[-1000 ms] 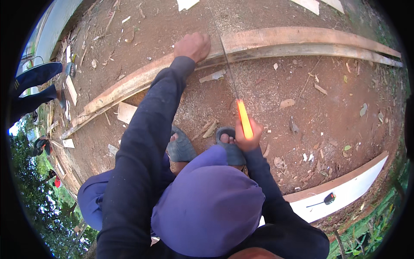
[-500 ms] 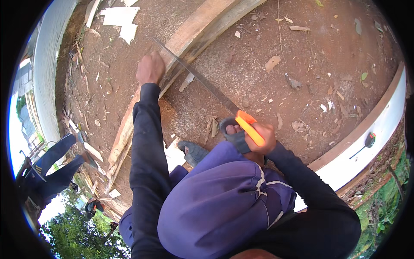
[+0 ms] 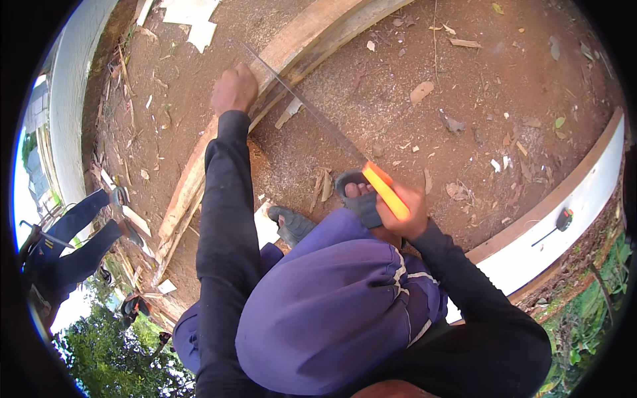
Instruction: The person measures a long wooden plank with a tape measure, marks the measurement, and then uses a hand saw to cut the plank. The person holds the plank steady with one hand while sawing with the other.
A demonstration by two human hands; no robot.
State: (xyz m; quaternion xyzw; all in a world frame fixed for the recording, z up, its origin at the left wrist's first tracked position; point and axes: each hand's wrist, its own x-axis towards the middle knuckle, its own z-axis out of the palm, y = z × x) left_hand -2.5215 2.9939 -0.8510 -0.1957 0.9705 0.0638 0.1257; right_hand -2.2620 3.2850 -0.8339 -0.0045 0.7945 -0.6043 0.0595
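A handsaw with a long dark blade (image 3: pixel 317 119) and an orange handle (image 3: pixel 387 191) lies slantwise across a long wooden beam (image 3: pixel 306 34). Wrapped round that handle is my right hand (image 3: pixel 410 211), closed, just above my sandalled foot. The blade crosses the beam right beside my left hand (image 3: pixel 235 90), and its tip pokes out past the far edge. My left hand presses down on the beam with curled fingers; the fingertips are partly hidden.
Pale wood scraps (image 3: pixel 201 26) lie at the upper left, beside a light wall (image 3: pixel 73 86). At right, a white board (image 3: pixel 531 255) carries a small tape measure (image 3: pixel 565 219). Another person's legs (image 3: pixel 86 232) show at left. Sawdust and chips cover the soil.
The saw has slid slightly back toward me, so less of its tip sticks out past the beam. My left hand keeps its place on the beam. The whole view has shifted a little.
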